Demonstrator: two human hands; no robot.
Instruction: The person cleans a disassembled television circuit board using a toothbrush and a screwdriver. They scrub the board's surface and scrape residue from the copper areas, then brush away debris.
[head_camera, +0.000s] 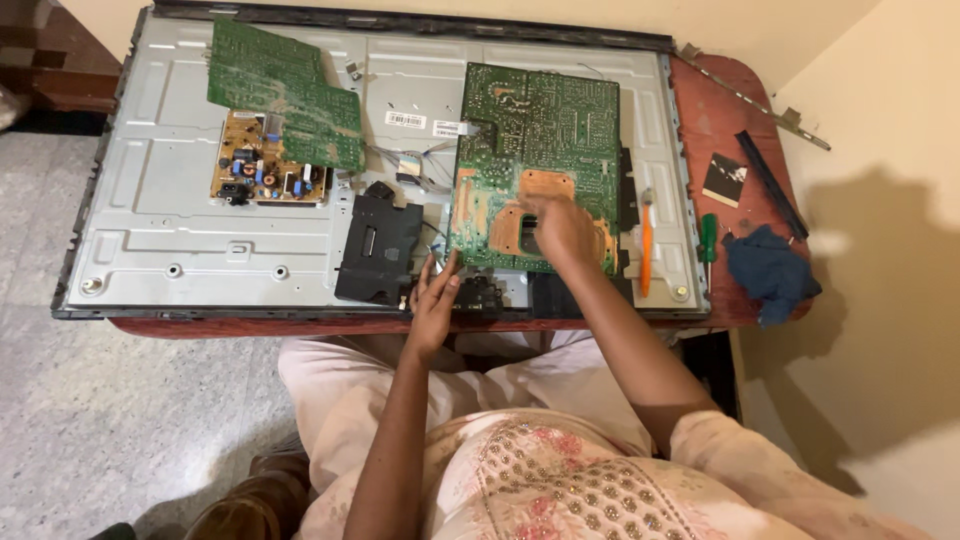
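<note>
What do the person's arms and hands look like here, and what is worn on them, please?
Both forearms are bare, and the left hand and right hand wear no gloves. I can make out no rings, watch or bracelets. A short pale pink sleeve covers the right upper arm, matching the embroidered pink garment.

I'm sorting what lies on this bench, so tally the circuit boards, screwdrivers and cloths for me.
Green circuit boards: 2, left one, right one under the right hand
Tan circuit board: 1
Screwdrivers: 2, orange, green
Blue cloth: 1
Total: 6
</note>
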